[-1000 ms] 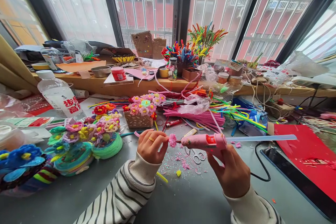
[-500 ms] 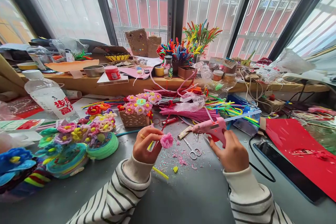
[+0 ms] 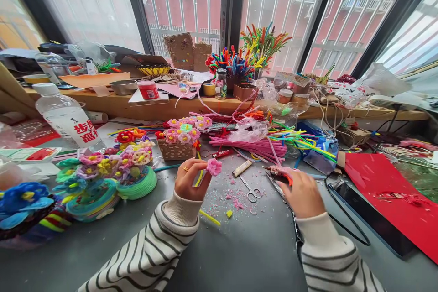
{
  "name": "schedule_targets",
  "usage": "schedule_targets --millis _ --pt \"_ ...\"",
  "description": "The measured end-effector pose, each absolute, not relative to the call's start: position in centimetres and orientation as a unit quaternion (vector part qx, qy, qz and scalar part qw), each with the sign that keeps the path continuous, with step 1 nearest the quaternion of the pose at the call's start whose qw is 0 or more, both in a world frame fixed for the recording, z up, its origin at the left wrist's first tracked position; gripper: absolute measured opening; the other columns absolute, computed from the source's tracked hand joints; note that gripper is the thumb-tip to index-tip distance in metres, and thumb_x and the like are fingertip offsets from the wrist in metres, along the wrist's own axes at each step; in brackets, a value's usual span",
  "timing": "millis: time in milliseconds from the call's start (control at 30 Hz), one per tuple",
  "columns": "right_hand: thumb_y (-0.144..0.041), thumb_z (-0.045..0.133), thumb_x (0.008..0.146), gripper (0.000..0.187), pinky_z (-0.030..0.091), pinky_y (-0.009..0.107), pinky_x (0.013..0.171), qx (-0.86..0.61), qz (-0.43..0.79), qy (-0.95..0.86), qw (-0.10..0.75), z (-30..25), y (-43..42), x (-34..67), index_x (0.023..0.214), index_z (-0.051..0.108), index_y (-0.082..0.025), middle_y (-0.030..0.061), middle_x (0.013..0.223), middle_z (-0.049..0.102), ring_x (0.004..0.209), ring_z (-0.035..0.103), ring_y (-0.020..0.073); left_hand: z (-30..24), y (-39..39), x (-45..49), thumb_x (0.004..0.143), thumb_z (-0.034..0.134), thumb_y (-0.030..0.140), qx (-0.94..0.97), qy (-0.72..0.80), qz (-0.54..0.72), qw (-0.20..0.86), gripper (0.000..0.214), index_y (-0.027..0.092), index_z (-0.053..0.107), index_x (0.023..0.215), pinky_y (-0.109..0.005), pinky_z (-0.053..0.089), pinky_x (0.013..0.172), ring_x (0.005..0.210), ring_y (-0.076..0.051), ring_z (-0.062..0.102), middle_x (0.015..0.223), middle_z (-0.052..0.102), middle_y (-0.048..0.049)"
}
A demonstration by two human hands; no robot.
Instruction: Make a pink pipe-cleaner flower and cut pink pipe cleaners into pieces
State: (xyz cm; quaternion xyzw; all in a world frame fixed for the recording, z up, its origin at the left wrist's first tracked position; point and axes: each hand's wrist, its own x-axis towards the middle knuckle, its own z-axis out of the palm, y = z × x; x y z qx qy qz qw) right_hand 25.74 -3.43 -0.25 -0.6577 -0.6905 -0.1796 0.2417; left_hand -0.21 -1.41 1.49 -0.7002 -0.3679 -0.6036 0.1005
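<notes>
Between the fingertips of my left hand point(image 3: 192, 180) is a small pink fuzzy flower point(image 3: 214, 167), its petals turned toward me. My right hand point(image 3: 304, 194) is low over the table, its fingers closed round a pink hot glue gun point(image 3: 283, 171), mostly covered by the hand; the nozzle points left. Silver scissors point(image 3: 252, 194) lie between my hands, beside a pale lighter-shaped piece point(image 3: 242, 169). Pink fuzz and glitter are scattered near a small yellow bit point(image 3: 229, 213). A yellow pipe cleaner point(image 3: 209, 217) lies below my left hand.
Finished flower pots point(image 3: 137, 185) crowd the left, near a water bottle point(image 3: 68, 116). Behind my hands are a basket of pink flowers point(image 3: 176, 149) and a bundle of pink pipe cleaners point(image 3: 249, 146). A phone point(image 3: 369, 219) and red sheet point(image 3: 393, 187) lie at right.
My right hand has brought the glue gun down from a raised position to the tabletop. My left hand has shifted slightly up, and the flower's face now shows more clearly.
</notes>
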Motion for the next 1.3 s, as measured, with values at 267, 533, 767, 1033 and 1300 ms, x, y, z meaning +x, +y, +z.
schedule_targets --millis 267,533,767,1033,1300 --pt "-0.011 0.048 0.071 0.015 0.039 0.02 0.056 -0.481 0.08 -0.864 0.129 1.6 -5.7 15.4 0.068 0.059 -0.02 0.0016 0.069 0.058 0.065 0.054 0.0141 1.6 -1.7 -0.3 0.06 0.056 0.011 -0.72 -0.385 -0.573 0.076 0.013 0.016 0.052 0.071 -0.029 0.041 0.062 0.065 -0.013 0.05 0.068 0.055 -0.0023" --pt "-0.01 0.055 0.064 0.008 0.039 0.021 0.06 -0.487 0.162 -0.848 0.133 0.8 -5.6 16.0 0.067 0.057 -0.017 0.0027 0.073 0.057 0.069 0.052 0.0144 1.6 -1.8 -0.1 0.06 0.056 0.012 -0.728 -0.375 -0.57 0.068 0.012 0.015 0.053 0.071 -0.03 0.04 0.063 0.065 -0.014 0.051 0.068 0.056 -0.0029" --pt "-0.015 0.051 0.068 0.003 0.043 0.02 0.05 -0.488 0.285 -0.74 0.363 1.8 -5.6 17.3 0.067 0.054 -0.015 0.0011 0.059 0.058 0.053 0.054 0.0116 2.3 -2.1 0.0 0.065 0.051 0.012 -0.785 -0.353 -0.505 0.066 0.009 0.014 0.054 0.074 -0.031 0.04 0.067 0.065 -0.013 0.052 0.068 0.058 -0.0042" --pt "-0.023 0.048 0.073 0.011 0.046 0.022 0.051 -0.447 0.372 -0.633 0.512 2.7 -5.8 18.1 0.075 0.054 -0.015 0.0029 0.064 0.058 0.056 0.056 0.0123 1.9 -1.9 0.3 0.068 0.05 0.017 -0.819 -0.33 -0.466 0.061 0.008 0.018 0.057 0.073 -0.033 0.037 0.069 0.06 -0.012 0.052 0.063 0.06 -0.0016" --pt "-0.019 0.047 0.074 0.009 0.042 0.024 0.051 -0.474 0.188 -0.708 0.488 2.6 -6.0 18.0 0.07 0.054 -0.016 0.0023 0.062 0.055 0.054 0.051 0.0123 0.6 -1.7 0.7 0.074 0.042 0.024 -0.854 -0.341 -0.393 0.031 0.016 0.025 0.058 0.078 -0.033 0.029 0.078 0.061 -0.009 0.052 0.066 0.06 0.0027"
